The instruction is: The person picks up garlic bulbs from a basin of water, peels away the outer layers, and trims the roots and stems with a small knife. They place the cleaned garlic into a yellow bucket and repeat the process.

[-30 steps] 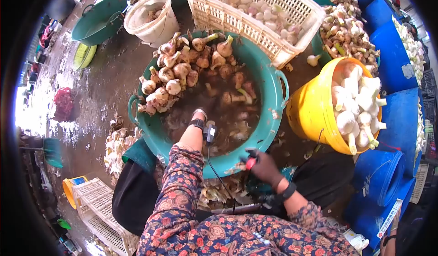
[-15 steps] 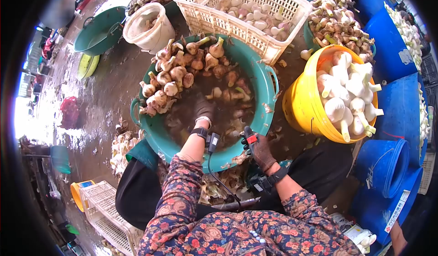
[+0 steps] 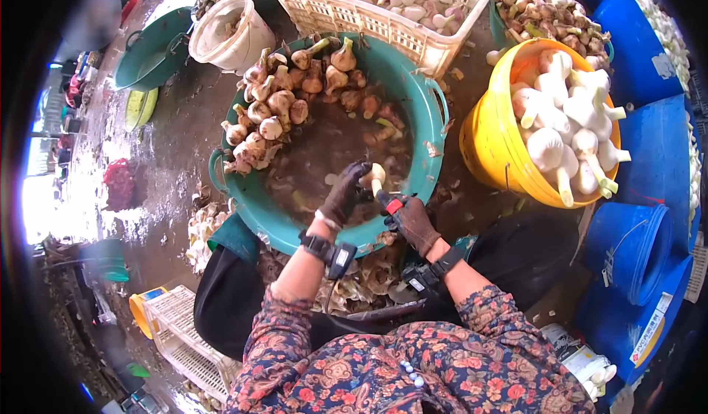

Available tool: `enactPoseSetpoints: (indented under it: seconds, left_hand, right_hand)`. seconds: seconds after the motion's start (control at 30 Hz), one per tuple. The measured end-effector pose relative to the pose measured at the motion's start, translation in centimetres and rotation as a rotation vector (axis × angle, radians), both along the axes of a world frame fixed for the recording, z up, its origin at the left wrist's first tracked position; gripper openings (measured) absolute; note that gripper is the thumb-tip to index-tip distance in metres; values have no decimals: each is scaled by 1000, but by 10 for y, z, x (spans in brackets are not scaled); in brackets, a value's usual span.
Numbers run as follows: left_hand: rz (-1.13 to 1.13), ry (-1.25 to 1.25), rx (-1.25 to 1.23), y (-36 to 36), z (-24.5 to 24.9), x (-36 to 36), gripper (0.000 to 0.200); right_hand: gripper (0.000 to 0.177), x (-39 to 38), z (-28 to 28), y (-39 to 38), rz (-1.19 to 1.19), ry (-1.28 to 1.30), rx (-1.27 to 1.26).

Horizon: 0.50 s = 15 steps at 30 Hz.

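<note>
My left hand (image 3: 344,191), in a dark glove, holds a garlic bulb (image 3: 375,176) over the near rim of a teal basin (image 3: 435,137). My right hand (image 3: 413,221), also gloved, grips a small red-handled knife (image 3: 390,204) whose tip touches the bulb's stalk. The basin holds muddy water and a heap of unpeeled garlic bulbs (image 3: 280,104) along its far left side. Both wrists carry black bands with small devices.
A yellow bucket (image 3: 487,148) of white peeled garlic stands to the right. A white crate (image 3: 383,23) with garlic sits behind the basin, a white pail (image 3: 228,34) at back left. Blue barrels (image 3: 641,244) line the right. Garlic skins (image 3: 361,281) lie at my knees.
My left hand has come up out of the muddy water with a garlic bulb. My right hand with the knife has moved forward to meet it over the basin's near rim.
</note>
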State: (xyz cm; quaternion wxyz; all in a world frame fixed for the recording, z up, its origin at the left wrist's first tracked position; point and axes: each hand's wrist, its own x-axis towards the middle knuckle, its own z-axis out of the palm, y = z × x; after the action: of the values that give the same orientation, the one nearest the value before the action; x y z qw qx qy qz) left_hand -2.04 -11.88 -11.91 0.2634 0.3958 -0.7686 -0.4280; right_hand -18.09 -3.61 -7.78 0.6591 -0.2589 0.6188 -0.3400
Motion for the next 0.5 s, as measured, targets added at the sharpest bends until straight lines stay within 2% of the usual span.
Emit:
enactPoseSetpoints:
  seconds: [0.07, 0.1, 0.13, 0.2, 0.23, 0.27, 0.33, 0.37, 0.4, 0.47, 0.5]
  left_hand:
    - [273, 621, 1118, 21, 38, -10, 38]
    - [288, 592, 1135, 27, 41, -8, 36]
    - [192, 469, 644, 39, 57, -1, 36]
    - [324, 514, 918, 46, 77, 3, 35]
    - [326, 512, 904, 48, 78, 4, 35]
    - [391, 538, 949, 50, 77, 3, 37]
    - [459, 570, 984, 56, 86, -2, 39]
    - [452, 530, 942, 61, 103, -8, 40]
    - [442, 487, 903, 67, 113, -14, 42]
    - [462, 423, 820, 78, 117, -24, 43]
    - [486, 354, 744, 84, 120, -26, 46]
  right_hand:
    - [35, 3, 22, -1, -184, -61, -115]
    - [33, 0, 33, -3, -188, -125, -141]
    - [33, 0, 36, 0, -179, -136, -154]
    - [35, -1, 32, -3, -311, -302, -181]
    - [34, -3, 43, -3, -322, -458, -117]
    - [34, 0, 47, -3, -314, -464, -130]
    - [30, 7, 49, 1, -220, -168, -483]
    - [33, 11, 43, 3, -156, -19, -537]
    - [33, 11, 37, 6, -155, -20, -543]
    - [34, 9, 37, 10, -103, 393, -587]
    - [33, 8, 37, 9, -129, 434, -672]
